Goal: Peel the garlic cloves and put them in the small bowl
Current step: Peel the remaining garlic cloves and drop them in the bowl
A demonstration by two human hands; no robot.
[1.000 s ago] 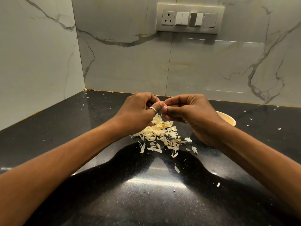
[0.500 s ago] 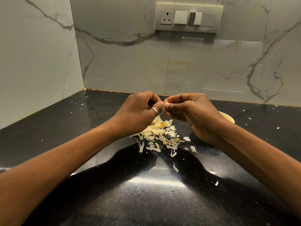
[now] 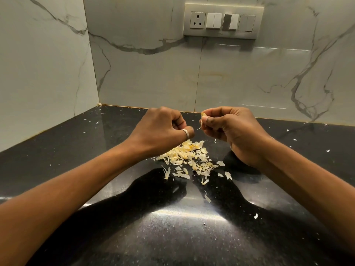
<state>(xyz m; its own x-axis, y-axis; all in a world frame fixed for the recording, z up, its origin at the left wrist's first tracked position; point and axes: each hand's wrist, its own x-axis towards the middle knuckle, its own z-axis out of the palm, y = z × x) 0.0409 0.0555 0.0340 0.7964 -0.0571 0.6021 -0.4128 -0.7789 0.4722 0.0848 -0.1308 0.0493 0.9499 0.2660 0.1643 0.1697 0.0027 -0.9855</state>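
Observation:
My right hand (image 3: 232, 131) pinches a pale garlic clove (image 3: 203, 114) at its fingertips, and a thin strip of skin hangs from the clove. My left hand (image 3: 163, 129), with a ring on the thumb, is curled shut a short gap to the left of the clove. I see nothing in it. Both hands hover above a pile of garlic peels (image 3: 188, 156) on the black counter (image 3: 182, 227). The small bowl is hidden behind my right hand.
Loose peel flakes (image 3: 207, 197) lie scattered over the counter. Marble walls meet in a corner at the back left. A switch panel (image 3: 222, 21) sits on the back wall.
My hands were touching at the fingertips on the clove; now they have pulled apart, the left moving left and the right keeping the clove. The bowl's rim has gone out of sight.

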